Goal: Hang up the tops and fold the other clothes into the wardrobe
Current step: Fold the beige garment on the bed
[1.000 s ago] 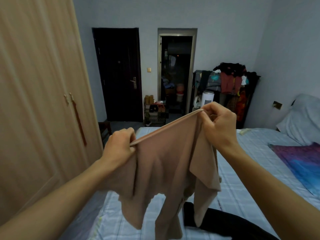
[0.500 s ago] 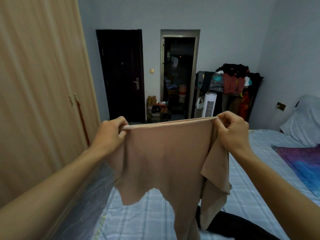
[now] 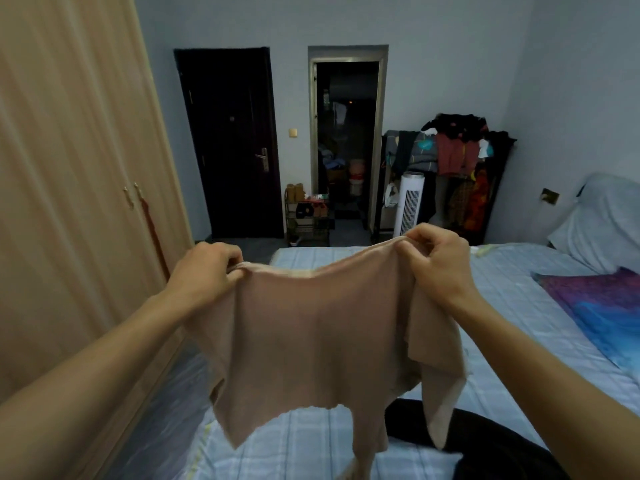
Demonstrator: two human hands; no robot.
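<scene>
I hold a beige-pink garment [image 3: 318, 341] spread out in the air over the bed [image 3: 519, 306]. My left hand [image 3: 204, 268] pinches its upper left edge and my right hand [image 3: 436, 258] pinches its upper right edge. The top edge sags a little between my hands. The cloth hangs down, with a fold drooping under my right hand. A black garment [image 3: 485, 441] lies on the bed below it, partly hidden. The wooden wardrobe [image 3: 69, 202] stands at my left with its doors closed.
A purple and blue cloth [image 3: 602, 306] lies on the bed's right side by a pillow [image 3: 602, 223]. At the far wall stand a dark door [image 3: 228, 143], an open doorway [image 3: 346, 147], a small shoe rack [image 3: 306, 216], a white tower fan [image 3: 410, 202] and a loaded clothes rack [image 3: 457, 161].
My hands have dropped lower and the garment's top edge, taut before, now sags. The view has tilted down, showing more of the bed.
</scene>
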